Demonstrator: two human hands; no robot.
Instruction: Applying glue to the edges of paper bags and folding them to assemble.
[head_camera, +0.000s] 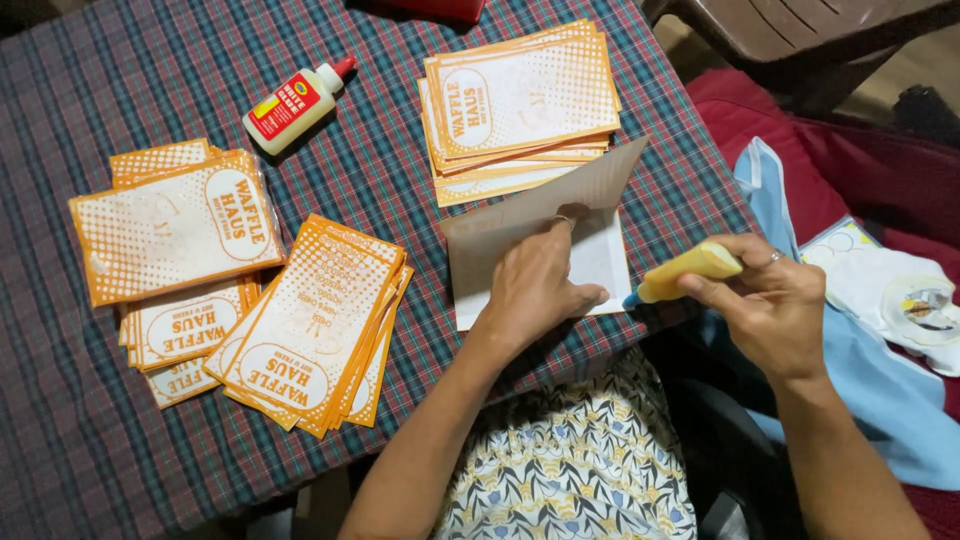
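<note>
A table draped in a dark plaid cloth of blue, green and red (400, 170) fills most of the view, and everything on it is set within arm's reach of the seated person. To the right, off the table, a red cushion (860, 160) carries a pale blue fabric (880, 380) and some white printed pieces, set apart from the work surface.

On the cloth lie three lots of flat orange-and-white printed paper bags: a loose heap at the left (170, 235), a fanned stack in the middle (310, 330) and a squared stack at the far side (520, 100). Keeping them in separate piles looks like a way to tell one batch from another, though I cannot say which is which.

At the near edge sits the piece in hand, a white paper bag with its plain brownish flap raised (545, 215). The left hand (535, 285) lies flat on it, fingers together and pressed down, fingertips at the fold so the flap stays up and the paper does not slide.

The right hand (770, 305) hovers just beside the bag's right edge, fingers curled round a small yellow glue bottle with a blue tip (685, 272), nozzle aimed toward the paper.

A second white glue bottle with a red label and red cap (297, 103) lies on its side between the heaps, untouched.
</note>
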